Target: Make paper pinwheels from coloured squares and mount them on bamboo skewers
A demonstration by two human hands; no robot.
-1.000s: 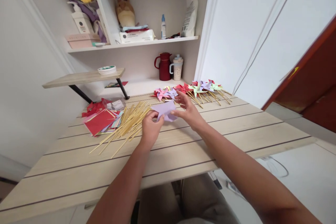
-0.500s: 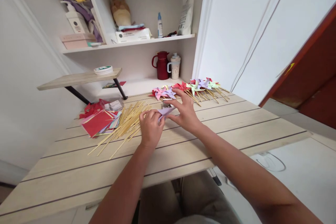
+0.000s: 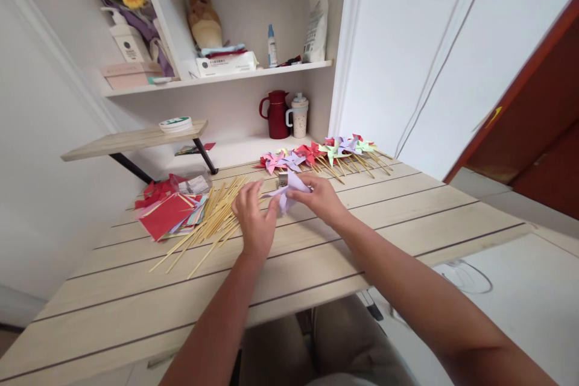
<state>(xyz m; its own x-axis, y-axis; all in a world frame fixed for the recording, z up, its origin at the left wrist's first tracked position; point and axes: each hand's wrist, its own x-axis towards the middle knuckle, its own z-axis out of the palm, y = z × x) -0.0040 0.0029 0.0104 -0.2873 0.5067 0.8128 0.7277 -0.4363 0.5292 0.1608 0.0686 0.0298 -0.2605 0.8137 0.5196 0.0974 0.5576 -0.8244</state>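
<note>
A light purple paper pinwheel (image 3: pixel 286 194) is held above the middle of the table. My right hand (image 3: pixel 320 198) pinches it at its centre between thumb and fingers. Just left of it is my left hand (image 3: pixel 256 215), thumb and fingers apart, the thumb close to a paper tip. Whether that thumb touches the paper is hard to tell. Behind the pinwheel, a small box with metallic contents (image 3: pixel 283 180) shows in part. Thin wooden sticks (image 3: pixel 217 217) lie in a loose pile left of my left hand.
Coloured paper squares (image 3: pixel 165 216) lie left of the sticks. Finished pinwheels on sticks (image 3: pixel 337 149) spread along the back of the table. A small raised shelf (image 3: pixel 136 140) stands at the back left. A red jug (image 3: pixel 277 114) and a cup (image 3: pixel 299 116) stand behind.
My left hand has let go of the purple paper and moved slightly left, its fingers opening. My right hand has closed on the paper, which now faces up more with its blades showing.
</note>
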